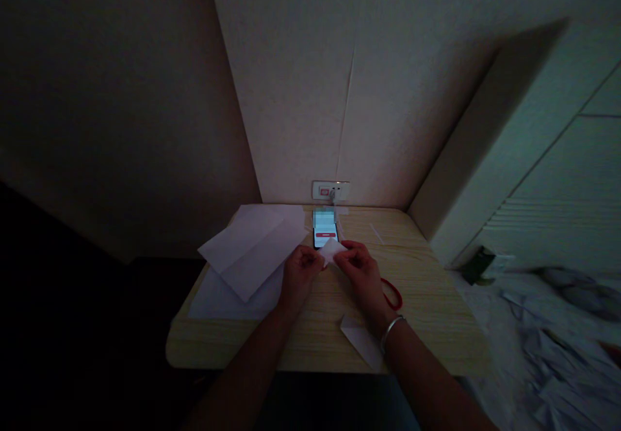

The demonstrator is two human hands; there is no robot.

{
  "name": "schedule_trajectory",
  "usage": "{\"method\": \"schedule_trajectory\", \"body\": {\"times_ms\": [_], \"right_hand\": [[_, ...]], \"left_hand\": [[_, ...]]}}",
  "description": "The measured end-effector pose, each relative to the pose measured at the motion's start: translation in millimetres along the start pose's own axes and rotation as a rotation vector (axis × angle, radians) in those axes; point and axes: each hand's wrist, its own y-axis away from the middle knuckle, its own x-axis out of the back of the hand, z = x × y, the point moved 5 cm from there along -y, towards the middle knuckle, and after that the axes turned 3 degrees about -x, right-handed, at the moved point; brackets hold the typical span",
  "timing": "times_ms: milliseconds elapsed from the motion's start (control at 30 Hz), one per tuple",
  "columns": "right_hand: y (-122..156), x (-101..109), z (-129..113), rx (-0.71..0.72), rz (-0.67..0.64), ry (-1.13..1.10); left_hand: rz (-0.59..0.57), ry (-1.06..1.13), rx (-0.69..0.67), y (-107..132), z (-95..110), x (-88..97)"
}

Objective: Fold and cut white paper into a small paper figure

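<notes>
Small paper: the small paper (332, 250) is held up over the middle of the bench (422, 276), just in front of the phone, one corner pointing toward the back edge; it looks folded, though the dim light hides the creases.
Left hand: the left hand (298, 274) has its fingers pinched on the left side of the small paper, probably to steady it.
Right hand: the right hand (361, 276) pinches the opposite side, fingertips only, which likely leaves the middle in sight; a bracelet (392, 334) circles that wrist.
Phone: the lit phone (325, 229) lies near the back edge, straight ahead of the hands, presumably so the screen can be read over them (its wording is too small to make out).
Red loop: the red loop (399, 298) shows beside the right wrist, perhaps a scissor handle; the rest is hidden.
White piece: the white piece (359, 340) lies at the front edge, partly behind the right forearm.
Loose sheets: the loose sheets (252, 250) overlap toward the back left corner, one tip past the left edge, seemingly kept out of the working spot.
Socket: the socket (317, 191) sits on the wall (301, 114) above the back edge.
</notes>
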Motion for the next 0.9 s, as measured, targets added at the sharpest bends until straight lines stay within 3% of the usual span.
{"method": "schedule_trajectory", "body": {"times_ms": [333, 600, 900], "right_hand": [[-2.3, 1.2, 5.1, 0.012, -0.028, -0.04], [1.6, -11.6, 6.9, -0.261, -0.111, -0.312], [0.5, -9.9, 4.8, -0.262, -0.114, -0.328]], "left_hand": [[-0.048, 0.109, 0.149, 4.1, -5.1, -5.4], [0.035, 0.095, 0.07, 2.6, 0.3, -1.5], [0.012, 0.133, 0.136, 3.9, -3.8, -2.0]]}}
